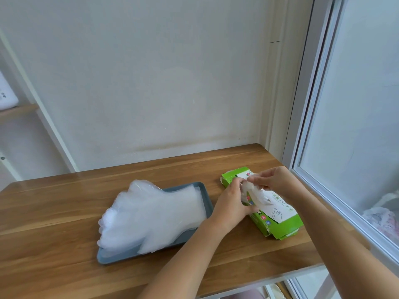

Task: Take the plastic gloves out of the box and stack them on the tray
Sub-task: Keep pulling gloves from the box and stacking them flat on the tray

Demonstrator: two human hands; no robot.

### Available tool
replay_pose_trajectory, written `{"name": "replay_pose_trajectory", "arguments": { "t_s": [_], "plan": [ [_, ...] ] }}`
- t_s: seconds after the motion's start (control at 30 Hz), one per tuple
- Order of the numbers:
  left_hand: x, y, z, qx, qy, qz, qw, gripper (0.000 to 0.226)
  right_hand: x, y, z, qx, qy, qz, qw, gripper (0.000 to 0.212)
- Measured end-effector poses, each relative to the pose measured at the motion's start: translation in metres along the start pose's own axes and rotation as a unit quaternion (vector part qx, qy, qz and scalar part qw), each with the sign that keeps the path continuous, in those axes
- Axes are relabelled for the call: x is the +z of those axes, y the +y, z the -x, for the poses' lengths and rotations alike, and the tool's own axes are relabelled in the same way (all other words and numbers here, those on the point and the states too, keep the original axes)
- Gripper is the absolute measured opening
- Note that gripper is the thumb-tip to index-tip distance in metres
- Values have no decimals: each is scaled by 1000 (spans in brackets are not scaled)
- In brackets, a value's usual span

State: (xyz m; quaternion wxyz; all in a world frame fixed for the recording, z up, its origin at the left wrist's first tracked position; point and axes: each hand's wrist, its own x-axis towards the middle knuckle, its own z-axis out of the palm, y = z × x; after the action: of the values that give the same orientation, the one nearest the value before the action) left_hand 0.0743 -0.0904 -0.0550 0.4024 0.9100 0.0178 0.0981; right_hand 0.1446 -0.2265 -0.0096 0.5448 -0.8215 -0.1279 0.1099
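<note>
1. Near left on the wooden table (54, 212): a blue-grey tray (103, 258), set at a slant.
2. On the tray, a stack of clear plastic gloves (151, 214), cuffs toward the right, fingers spilling past the left rim.
3. Just right of the tray, apart from it: a green box (280, 225) lying flat, its near end flaps loose.
4. Over the box's top, the left hand (232, 203), fingers curled, thumb lying along the box, fingertips up at 1 crumpled glove (248, 190); hard to tell whether gripping it or only steadying the box.
5. Just beyond, the right hand (274, 178), thumb and fingertips pinching that glove, partly out of the box's top opening, between the 2 hands.
6. Farther back: a pale wall (151, 72), with a window (356, 104) at the right.
</note>
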Motion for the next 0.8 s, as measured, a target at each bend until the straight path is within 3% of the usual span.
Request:
{"name": "replay_pose_trajectory", "arguments": {
  "t_s": [0.1, 0.23, 0.37, 0.43, 0.53, 0.8],
  "plan": [
    [-1, 0, 1, 24, -1, -15, 1000, 64, -5, 2, -3, -21, 43, 6, 999, 12],
    [1, -2, 0, 64, -15, -54, 996, 48, -4, 6, -8, -48, 118, 79, 989, 20],
    [6, -7, -1, 68, -38, -82, 994, 38, -1, 6, -4, -38, 100, 180, 978, 28],
    [8, -8, 0, 59, -44, -81, 994, 36, -1, 7, 0, -30, 65, 246, 967, 21],
    [10, -8, 0, 54, -49, -74, 995, 46, 3, 6, 4, -61, 62, 266, 960, 6],
    [5, 0, 0, 42, -92, -115, 988, 68, 6, 2, 5, -154, 199, 202, 946, 13]
  ]
}}
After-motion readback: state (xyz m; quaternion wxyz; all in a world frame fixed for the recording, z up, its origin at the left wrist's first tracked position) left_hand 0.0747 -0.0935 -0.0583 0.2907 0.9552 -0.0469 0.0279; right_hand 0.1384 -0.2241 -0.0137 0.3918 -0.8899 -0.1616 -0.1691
